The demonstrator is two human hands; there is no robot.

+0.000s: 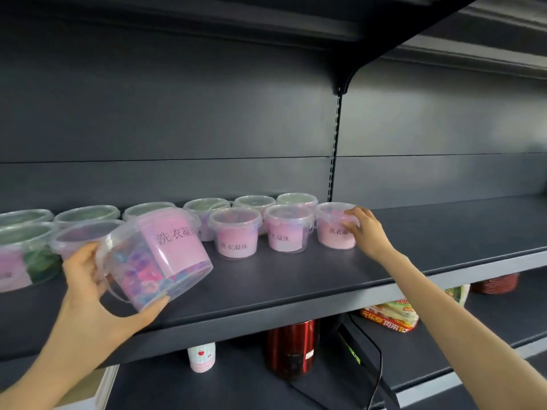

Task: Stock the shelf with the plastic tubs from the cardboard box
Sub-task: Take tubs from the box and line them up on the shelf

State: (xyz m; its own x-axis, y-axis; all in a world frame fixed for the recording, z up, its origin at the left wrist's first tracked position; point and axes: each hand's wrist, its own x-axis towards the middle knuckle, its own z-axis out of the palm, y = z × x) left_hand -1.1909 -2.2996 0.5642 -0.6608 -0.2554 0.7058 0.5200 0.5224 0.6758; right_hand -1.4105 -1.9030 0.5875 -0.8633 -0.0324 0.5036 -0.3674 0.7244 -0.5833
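Observation:
My left hand (88, 279) grips a clear plastic tub (159, 255) with a pink label, tilted on its side above the front of the dark shelf (296, 285). My right hand (362, 229) holds the side of another pink-labelled tub (333, 229) that stands upright at the right end of the front row. Several more lidded tubs stand in two rows along the shelf, among them one (235, 233) and another (287, 227) in the front row. The cardboard box is not in view.
The shelf's right half (444, 229) is bare. An upright slotted post (336, 149) and bracket divide the back panel. On the lower shelf stand a red canister (291, 347), a small pink-and-white cup (201, 358), snack packets (390, 316) and a black cable (374, 374).

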